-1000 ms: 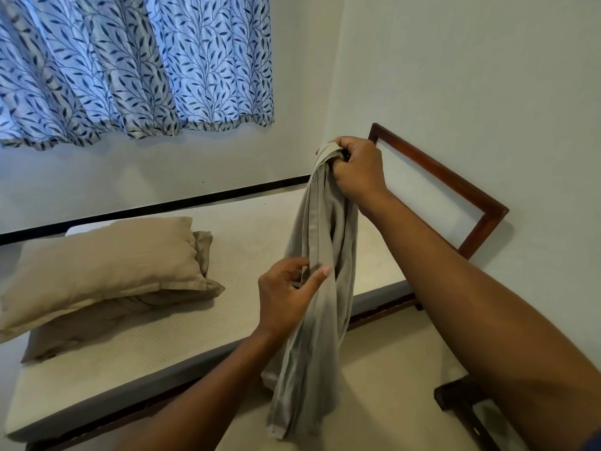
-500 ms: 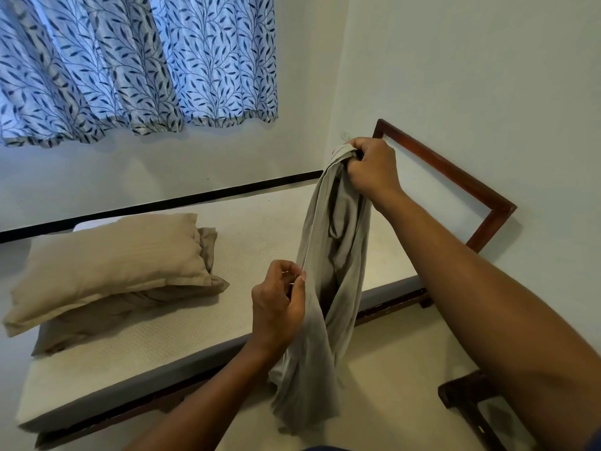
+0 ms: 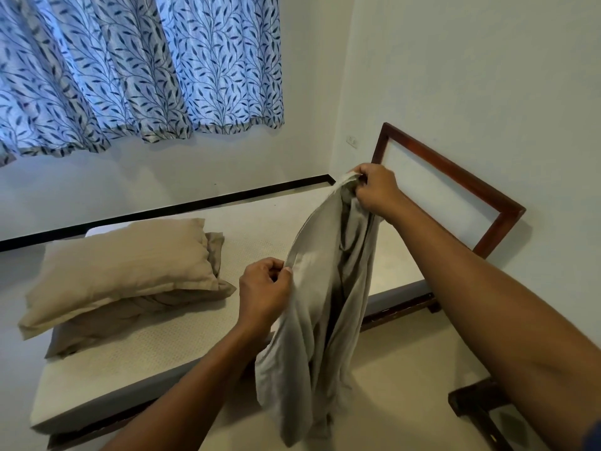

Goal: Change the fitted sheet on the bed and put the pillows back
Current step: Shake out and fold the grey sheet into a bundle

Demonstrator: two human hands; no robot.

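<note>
Head camera looks down on the right hand (image 3: 377, 190), raised, its fingers curled tight round the bunched top of a pale grey-beige cloth sheet (image 3: 318, 320). Lower down, the left hand (image 3: 263, 294) pinches the sheet's folded hem between thumb and fingers. The sheet hangs from these two grips in long loose folds, its lower end dangling above the cream floor (image 3: 406, 369) just in front of the near long edge of the bare white mattress (image 3: 260, 229).

Toward the left end of the mattress lies a tan rectangular pillow (image 3: 123, 265), stacked on a darker beige pillow (image 3: 130, 314) beneath it. At the right end stands a dark red-brown wooden bed-end frame (image 3: 455, 177) against the white wall. A blue curtain with a dark leaf pattern (image 3: 130, 66) hangs above the far edge.
</note>
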